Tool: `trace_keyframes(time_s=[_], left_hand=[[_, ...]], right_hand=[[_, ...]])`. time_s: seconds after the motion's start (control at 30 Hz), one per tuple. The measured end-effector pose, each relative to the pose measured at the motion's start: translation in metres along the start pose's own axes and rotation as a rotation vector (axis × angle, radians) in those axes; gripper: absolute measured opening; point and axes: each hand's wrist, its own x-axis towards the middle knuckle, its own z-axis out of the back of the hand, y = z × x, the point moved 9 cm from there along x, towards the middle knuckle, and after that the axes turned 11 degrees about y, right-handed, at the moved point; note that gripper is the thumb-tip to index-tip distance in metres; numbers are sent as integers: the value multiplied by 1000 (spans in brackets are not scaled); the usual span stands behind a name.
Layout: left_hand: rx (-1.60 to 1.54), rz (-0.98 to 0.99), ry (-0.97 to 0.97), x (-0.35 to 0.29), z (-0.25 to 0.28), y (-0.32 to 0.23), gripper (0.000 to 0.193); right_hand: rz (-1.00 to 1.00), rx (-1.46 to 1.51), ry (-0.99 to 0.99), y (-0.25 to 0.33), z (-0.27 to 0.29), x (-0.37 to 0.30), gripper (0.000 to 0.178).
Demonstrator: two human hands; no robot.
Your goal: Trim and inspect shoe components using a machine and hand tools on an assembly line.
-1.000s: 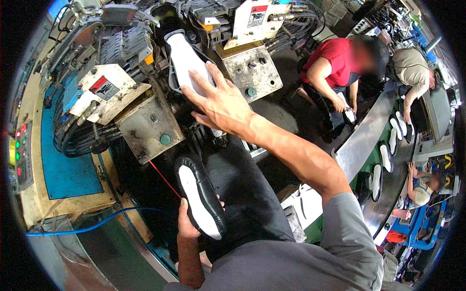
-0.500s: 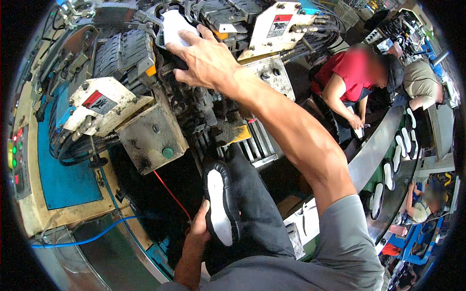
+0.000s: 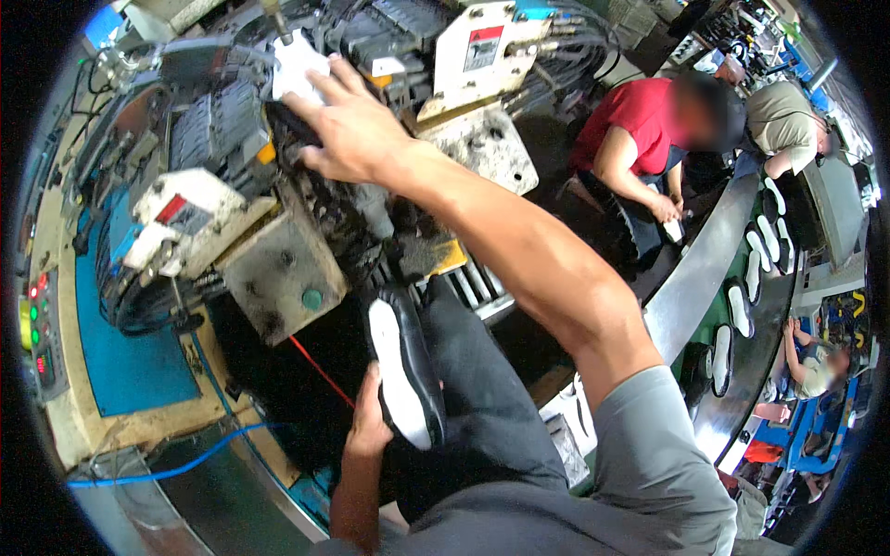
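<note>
On my lap lies a black shoe upper (image 3: 426, 380) with a white bottom, toe end toward the machine. My left hand (image 3: 371, 417) is closed around its left side near the lower end; some fingers are hidden beneath it. At the upper left, another shoe upper (image 3: 297, 69) with a white bottom sits in the machine (image 3: 283, 273). My right hand (image 3: 352, 130) reaches over it with spread fingers, the fingertips resting on the white surface. Its thumb points down beside the dark machine parts. A metal rod (image 3: 281, 28) stands at the far end of that upper.
Clamp blocks with white side plates (image 3: 468, 56) flank the machine's middle. A blue hose (image 3: 176, 475) and a red cord (image 3: 320, 371) run at the left. To the right, a conveyor (image 3: 691, 278) carries several white-bottomed uppers (image 3: 740, 309). A person in red (image 3: 640, 120) works beside it.
The view has shifted, so the machine appears farther left. My left hand has moved the upper on my lap slightly toward the machine. My right hand remains over the upper in the machine.
</note>
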Motion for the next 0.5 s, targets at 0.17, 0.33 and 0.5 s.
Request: trace_keyframes(time_s=[0.17,0.33,0.5], left_hand=[[8,-160,-109,-8,5,-26,83],[202,-238,63,2,-22,-23,77],[420,-345,0,-13,-60,8,78]], right_hand=[[-253,552,44,24,2,-180,69],[-882,1691,352,96,-72,-398,81],[-767,1705,-73,155,-62,-427,79]])
